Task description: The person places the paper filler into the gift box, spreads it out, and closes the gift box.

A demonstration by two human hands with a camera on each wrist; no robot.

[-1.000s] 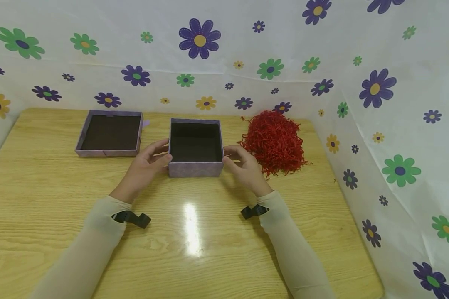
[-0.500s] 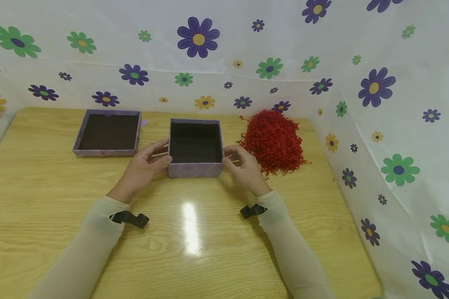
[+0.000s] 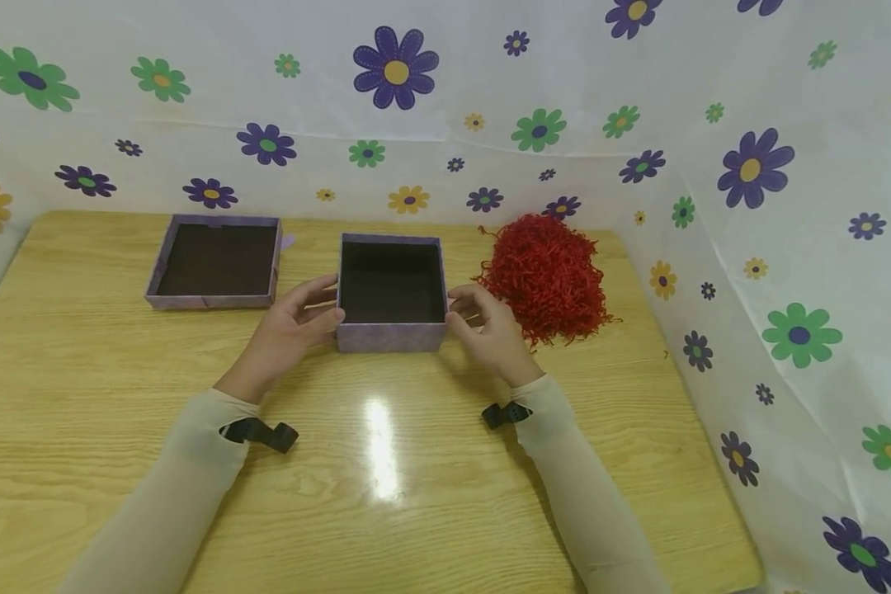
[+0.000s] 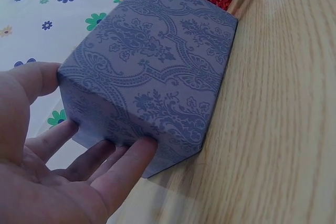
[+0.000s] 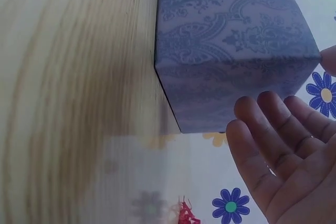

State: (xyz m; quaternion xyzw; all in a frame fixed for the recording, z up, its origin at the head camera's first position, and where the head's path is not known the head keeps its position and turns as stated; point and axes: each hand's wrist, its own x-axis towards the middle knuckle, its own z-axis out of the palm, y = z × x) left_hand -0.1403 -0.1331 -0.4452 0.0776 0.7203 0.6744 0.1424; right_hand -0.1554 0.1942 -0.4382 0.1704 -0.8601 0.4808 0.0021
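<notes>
A deep, open-topped box (image 3: 391, 337) stands in the middle of the head view, dark inside and covered in purple patterned paper. My left hand (image 3: 288, 334) is at its left side. In the left wrist view the left fingertips (image 4: 143, 148) touch the side wall, and the thumb lies at the rim's corner. On the opposite side my right hand (image 3: 491, 332) has its thumb at the near right corner. The right wrist view shows the right fingers (image 5: 252, 116) loosely extended, tips right at the patterned wall (image 5: 236, 85).
Left of the box lies a shallow purple tray-like lid (image 3: 211, 303) with a dark inside. A heap of red shredded paper (image 3: 545, 276) sits right of the box, close to my right hand. A white flowered cloth (image 3: 445, 99) hangs behind the wooden table (image 3: 445, 495) and along its right.
The head view has shifted slightly. Both hands stay at the sides of the box, and the lid and red shreds keep their places.
</notes>
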